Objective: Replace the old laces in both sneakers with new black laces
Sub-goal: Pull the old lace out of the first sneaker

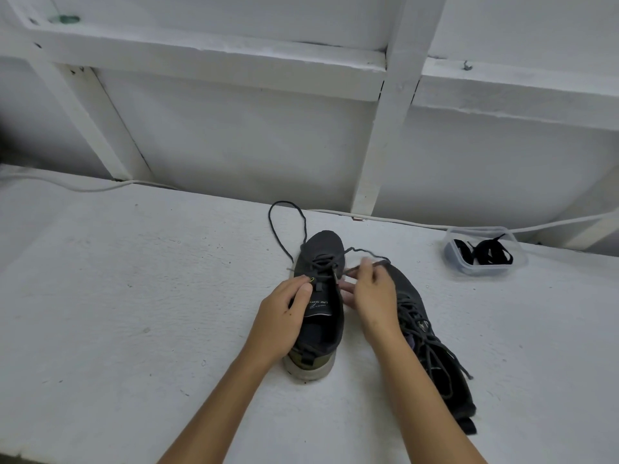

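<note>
The left sneaker (318, 306) sits upright on the white desk (134, 296), toe pointing away, and the old lace (288, 226) is already loose, one end looping out toward the far wall. The left hand (284, 313) grips the shoe at its left eyelet edge, thumb and fingers curled over the collar, pinning it down. The right hand (371, 293) pinches the lace's other run just right of the eyelets, blurred as if mid-pull. Best to draw one crossing at a time, pulling straight out along the eyelet row so the aglet doesn't snag, while the bracing hand stops the shoe sliding. The second sneaker (432, 346) lies on its side at right, laces not yet removed. New black laces (485, 252) wait in the clear tub (482, 271), far right.
</note>
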### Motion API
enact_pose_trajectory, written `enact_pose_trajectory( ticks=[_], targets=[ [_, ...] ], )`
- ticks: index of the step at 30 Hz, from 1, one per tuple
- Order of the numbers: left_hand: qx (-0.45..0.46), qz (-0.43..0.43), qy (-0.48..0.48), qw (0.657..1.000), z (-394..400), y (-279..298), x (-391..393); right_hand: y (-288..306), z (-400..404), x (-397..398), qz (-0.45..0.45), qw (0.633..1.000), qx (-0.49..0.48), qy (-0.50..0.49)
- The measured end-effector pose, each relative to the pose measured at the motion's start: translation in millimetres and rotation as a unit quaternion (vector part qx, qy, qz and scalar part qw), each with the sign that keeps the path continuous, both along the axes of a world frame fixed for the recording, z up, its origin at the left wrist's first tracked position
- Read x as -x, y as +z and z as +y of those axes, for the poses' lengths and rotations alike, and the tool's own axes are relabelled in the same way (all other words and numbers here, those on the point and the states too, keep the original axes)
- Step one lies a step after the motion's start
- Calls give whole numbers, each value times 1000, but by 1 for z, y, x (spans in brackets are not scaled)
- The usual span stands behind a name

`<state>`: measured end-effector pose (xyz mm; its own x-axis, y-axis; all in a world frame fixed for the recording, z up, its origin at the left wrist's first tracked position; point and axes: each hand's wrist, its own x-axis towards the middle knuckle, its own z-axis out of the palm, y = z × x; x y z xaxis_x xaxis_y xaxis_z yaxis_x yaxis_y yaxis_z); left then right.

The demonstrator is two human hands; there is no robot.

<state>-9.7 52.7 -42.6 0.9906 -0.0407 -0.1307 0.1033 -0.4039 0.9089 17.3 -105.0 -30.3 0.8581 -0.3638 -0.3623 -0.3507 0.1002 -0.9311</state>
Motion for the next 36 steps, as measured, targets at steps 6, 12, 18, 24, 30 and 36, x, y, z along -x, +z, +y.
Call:
enact_pose_trajectory(
  ticks=[6,12,18,24,30,36],
  targets=[
    [-4,3,-2,1000,0,0,0,1,-5,1,-18,998,38,35],
    [-7,0,-1,1000,0,0,0,-6,3,4,6,994,69,80],
    [2,4,1,1000,1,0,0,2,-2,-3,-21,997,-37,-60],
    [24,19,10,999,1,2,-5,2,4,2,0,998,52,36],
    [-37,29,20,999,1,5,-32,-4,8,33,-60,988,48,132],
    [-69,3,42,997,-2,4,-53,-12,16,41,-68,984,76,145]
  ],
)
